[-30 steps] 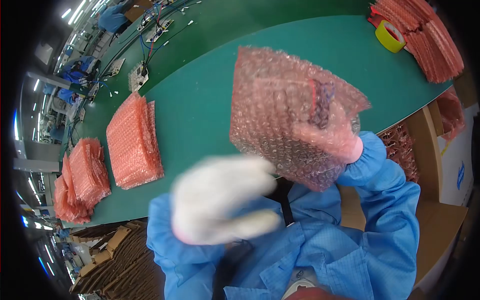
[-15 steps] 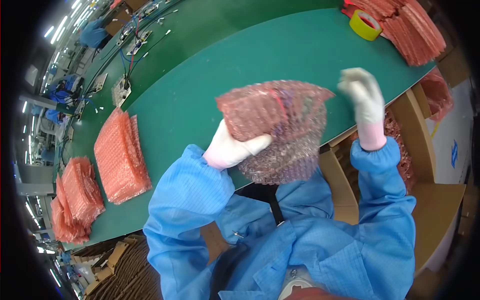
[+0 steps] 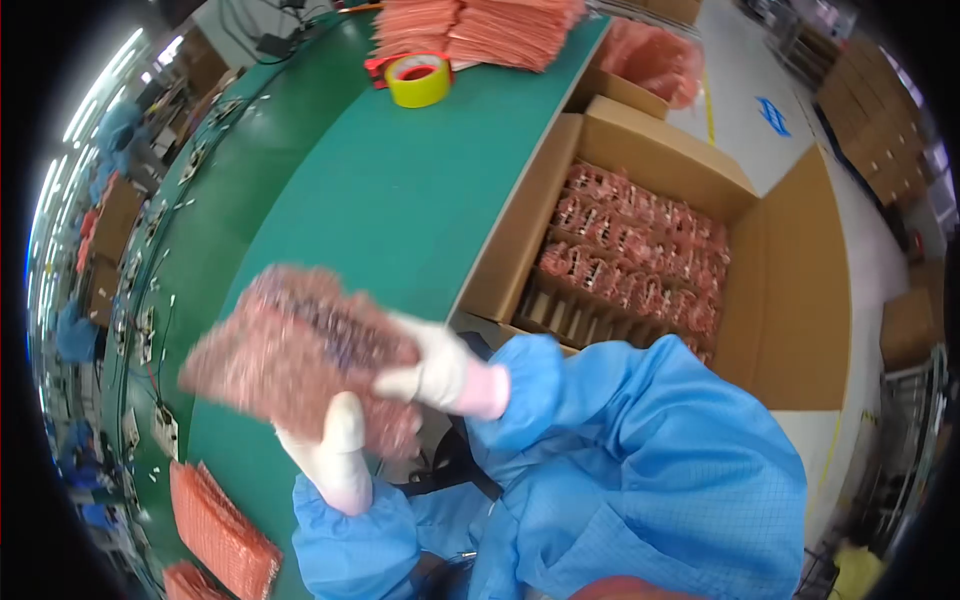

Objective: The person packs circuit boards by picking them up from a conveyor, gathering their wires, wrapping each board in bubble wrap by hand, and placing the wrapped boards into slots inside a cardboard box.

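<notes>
Both my gloved hands grip a pink bubble wrap bag (image 3: 290, 350) above the green table. Something dark shows through its film, but I cannot make out what. My left hand (image 3: 330, 455) holds the lower edge, its thumb on the near face. My right hand (image 3: 435, 370) is closed on the right side, thumb in front and fingers partly hidden behind. The bag is tilted and blurred by motion. To the right stands an open cardboard box (image 3: 790, 300), where several wrapped pieces (image 3: 640, 240) sit in rows between cardboard dividers.
Stacks of pink bubble bags (image 3: 510, 30) lie at the table's far end, beside a yellow tape roll (image 3: 420, 82). More bags (image 3: 220, 535) lie at the near left. Circuit boards with cables (image 3: 165, 430) line the left strip. A pink-lined bin (image 3: 650, 65) stands beyond the box.
My view has turned right, bringing the box fully into sight. My right hand, apart from the bag before, now grips it. The left hand has kept its hold.
</notes>
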The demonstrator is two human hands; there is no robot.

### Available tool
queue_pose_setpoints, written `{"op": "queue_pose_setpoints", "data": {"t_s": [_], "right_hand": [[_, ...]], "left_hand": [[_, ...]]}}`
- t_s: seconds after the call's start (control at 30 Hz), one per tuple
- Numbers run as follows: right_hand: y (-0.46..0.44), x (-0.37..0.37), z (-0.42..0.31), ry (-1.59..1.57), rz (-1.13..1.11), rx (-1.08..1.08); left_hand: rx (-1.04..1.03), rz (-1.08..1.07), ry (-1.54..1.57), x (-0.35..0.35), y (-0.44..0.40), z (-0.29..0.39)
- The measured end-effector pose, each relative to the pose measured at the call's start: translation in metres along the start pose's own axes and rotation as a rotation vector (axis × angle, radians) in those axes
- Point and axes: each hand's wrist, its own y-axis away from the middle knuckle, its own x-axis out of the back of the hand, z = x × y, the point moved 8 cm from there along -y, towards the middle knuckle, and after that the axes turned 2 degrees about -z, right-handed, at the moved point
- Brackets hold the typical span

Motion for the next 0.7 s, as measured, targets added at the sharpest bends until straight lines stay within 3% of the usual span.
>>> {"op": "queue_pose_setpoints", "data": {"t_s": [0.07,0.13,0.17,0.2,0.27,0.33,0.47,0.6,0.7], "right_hand": [[0.013,0.059,-0.024,-0.023,0.197,-0.006],[0.046,0.142,-0.073,0.243,0.467,0.126],[0.065,0.183,-0.096,0.381,0.616,0.164],[0.089,0.221,-0.109,0.419,0.730,0.056],[0.146,0.291,-0.128,0.673,0.924,-0.092],[0.211,0.371,-0.117,0.884,0.959,-0.350],[0.297,0.418,-0.088,1.037,0.987,-0.997],[0.346,0.441,-0.004,0.877,0.666,-1.303],[0.383,0.459,0.045,1.087,0.606,-1.430]], "left_hand": [[-0.313,-0.054,-0.093,-0.010,-0.007,0.005],[-0.392,-0.053,-0.127,-0.003,-0.008,0.028],[-0.321,-0.046,-0.158,0.009,-0.008,0.031],[-0.219,0.053,-0.248,0.033,-0.009,0.027],[-0.255,0.019,-0.274,0.057,-0.011,0.024],[-0.229,-0.074,-0.274,0.060,-0.017,0.012],[-0.219,-0.245,-0.271,0.045,-0.033,-0.006],[-0.134,-0.214,-0.345,0.025,-0.052,-0.009],[-0.146,-0.251,-0.361,0.018,-0.059,-0.010]]}}
